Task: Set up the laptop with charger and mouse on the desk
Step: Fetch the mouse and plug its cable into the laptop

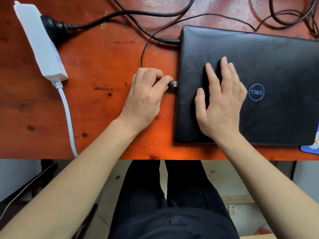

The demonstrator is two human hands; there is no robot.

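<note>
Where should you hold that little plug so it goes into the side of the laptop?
Hold the USB plug by its black body, coming from the left, as the left hand does. Keep the grip behind the bare metal tip, which points at the laptop edge. The right hand lies flat on the lid, probably steadying it.

Laptop and blue pad cut off right.

Black laptop, blue logo, scuffed orange-red desk, white power strip.
</note>
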